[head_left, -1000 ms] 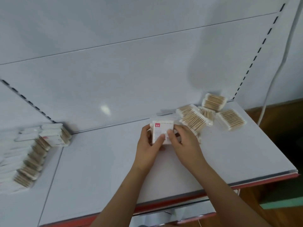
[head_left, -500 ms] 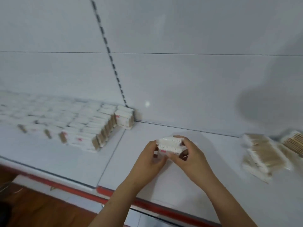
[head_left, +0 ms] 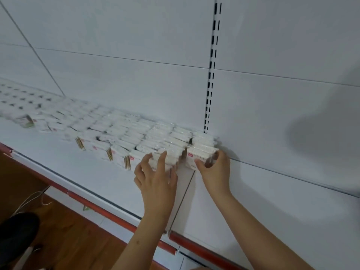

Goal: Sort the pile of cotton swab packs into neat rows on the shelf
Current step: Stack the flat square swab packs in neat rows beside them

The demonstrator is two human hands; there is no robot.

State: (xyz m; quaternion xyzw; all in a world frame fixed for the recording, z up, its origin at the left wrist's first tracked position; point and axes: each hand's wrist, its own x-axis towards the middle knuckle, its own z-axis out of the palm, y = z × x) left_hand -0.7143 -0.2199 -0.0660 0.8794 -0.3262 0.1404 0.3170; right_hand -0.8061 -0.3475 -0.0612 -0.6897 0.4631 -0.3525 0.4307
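Rows of white cotton swab packs (head_left: 136, 137) stand upright along the back of the white shelf (head_left: 97, 172), running far to the left. At the right end of the rows, my right hand (head_left: 214, 170) grips a pack with a red label (head_left: 200, 154), set against the packs behind it near the back wall. My left hand (head_left: 155, 176) rests with spread, straight fingers on the front packs of the neighbouring row (head_left: 165, 154). The loose pile is out of view.
A slotted upright (head_left: 211, 75) runs up the white back wall just behind the packs. A seam (head_left: 183, 195) splits the shelf between my hands. The red shelf edge (head_left: 109, 213) runs across the front, over a wooden floor with a cable (head_left: 29, 201) and a dark shoe (head_left: 17, 236).
The view swung left from the loose pile to the sorted rows. Both hands carried the pack left and back; it now sits at the row's right end, and my left hand has let go.
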